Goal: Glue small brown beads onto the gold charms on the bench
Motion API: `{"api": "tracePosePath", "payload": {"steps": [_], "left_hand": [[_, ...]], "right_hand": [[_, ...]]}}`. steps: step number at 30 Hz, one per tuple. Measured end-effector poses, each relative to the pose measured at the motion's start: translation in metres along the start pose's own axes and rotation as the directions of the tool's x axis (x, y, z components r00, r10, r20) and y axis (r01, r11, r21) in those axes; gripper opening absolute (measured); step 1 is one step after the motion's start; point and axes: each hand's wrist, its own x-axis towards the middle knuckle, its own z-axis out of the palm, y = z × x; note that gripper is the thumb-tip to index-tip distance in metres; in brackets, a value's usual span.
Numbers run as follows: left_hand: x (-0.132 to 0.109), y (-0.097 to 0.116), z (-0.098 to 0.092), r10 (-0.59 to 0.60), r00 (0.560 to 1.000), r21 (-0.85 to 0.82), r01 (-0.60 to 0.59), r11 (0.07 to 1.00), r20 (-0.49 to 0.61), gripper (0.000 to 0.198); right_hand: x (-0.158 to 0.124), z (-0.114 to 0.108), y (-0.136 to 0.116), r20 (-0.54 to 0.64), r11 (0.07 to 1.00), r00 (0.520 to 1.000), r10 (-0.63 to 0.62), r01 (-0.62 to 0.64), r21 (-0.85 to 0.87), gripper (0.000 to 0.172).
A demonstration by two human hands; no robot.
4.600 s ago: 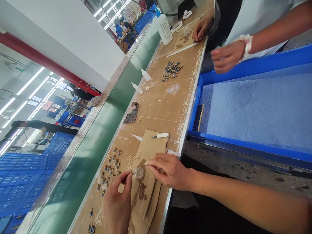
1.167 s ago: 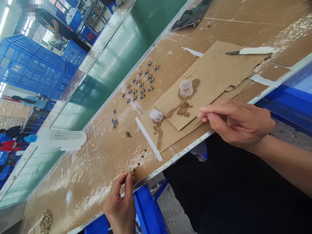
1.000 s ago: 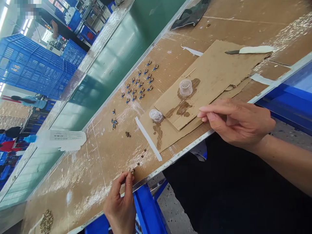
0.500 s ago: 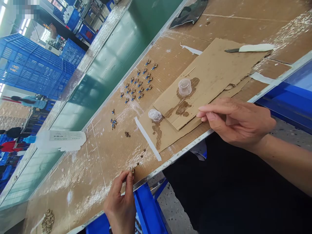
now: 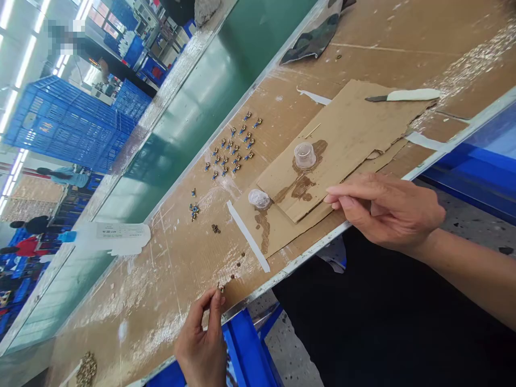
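My left hand [image 5: 203, 333] is closed in a pinch at the table's near edge, thumb and forefinger on a small gold-coloured metal piece [image 5: 221, 287]. A few tiny dark bits [image 5: 238, 264] lie just beyond it. My right hand [image 5: 389, 212] hovers by the near edge of a cardboard sheet [image 5: 363, 118], fingertips pressed together; what they hold, if anything, is too small to make out. On the cardboard, a small clear plastic cup [image 5: 305, 156] stands in a wet brown stain. Left of it sits a lump of clear plastic [image 5: 259, 199]. Beyond, several small blue-and-gold figures [image 5: 237, 157] are spread out.
A knife with a white-wrapped handle [image 5: 413, 95] and a thin stick [image 5: 313, 130] lie on the cardboard. A white bottle [image 5: 113, 236] lies at the left, near a heap of gold pieces [image 5: 86, 370]. Dark pieces [image 5: 216, 229] form a small cluster. Blue crates [image 5: 68, 123] stand beyond.
The camera view has tilted slightly, so the table contents appear a little lower. Both hands keep their pinched shape and nearly the same places over the table.
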Motion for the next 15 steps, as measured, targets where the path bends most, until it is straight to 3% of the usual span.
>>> {"api": "tracePosePath", "payload": {"steps": [2, 6, 10, 12, 15], "left_hand": [[-0.005, 0.002, 0.003, -0.066, 0.994, -0.115, 0.056, 0.992, -0.085, 0.03], [-0.01, 0.003, 0.01, -0.128, 0.974, -0.327, 0.06, 0.943, -0.188, 0.029], [-0.009, 0.005, 0.012, -0.139, 0.955, -0.403, 0.022, 0.915, -0.262, 0.027], [-0.011, 0.008, 0.011, -0.099, 0.945, -0.398, -0.035, 0.917, -0.311, 0.024], [-0.017, 0.013, 0.014, 0.059, 0.942, -0.368, -0.186, 0.911, -0.33, 0.02]], "right_hand": [[0.0, 0.0, 0.0, -0.009, 1.0, 1.0, -0.013, 0.013, 0.024, 0.042], [0.0, 0.001, 0.001, -0.022, 0.997, 0.999, -0.04, 0.041, 0.06, 0.042], [0.001, 0.001, 0.003, -0.038, 0.994, 0.997, -0.064, 0.067, 0.081, 0.04], [0.002, 0.001, 0.002, -0.04, 0.994, 0.997, -0.072, 0.075, 0.077, 0.037], [0.003, 0.002, -0.009, 0.011, 0.993, 0.997, -0.072, 0.071, 0.095, 0.03]]}}
